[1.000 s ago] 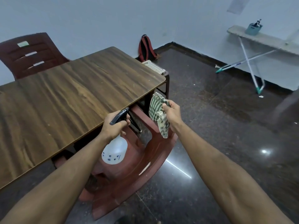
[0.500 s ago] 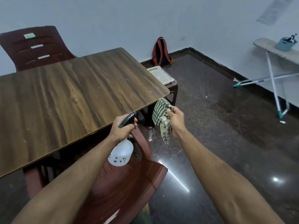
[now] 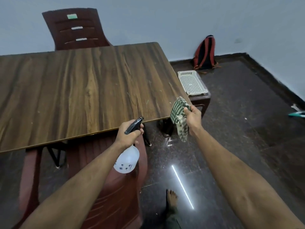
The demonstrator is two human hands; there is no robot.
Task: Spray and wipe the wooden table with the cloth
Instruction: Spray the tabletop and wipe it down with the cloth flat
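There is only one view, from a camera on the person's head, so no part of the scene is shared with another view. It looks forward and down (a wide angle, the edges bend) over the wooden table (image 3: pixel 79 90), whose near edge is close, toward the far wall (image 3: pixel 165 17).

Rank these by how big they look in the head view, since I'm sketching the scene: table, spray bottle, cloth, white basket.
1. table, by far the largest.
2. white basket and spray bottle look alike; the bottle is nearer the camera, so I won't rank them.
3. cloth, bunched in the right hand, looks smallest.
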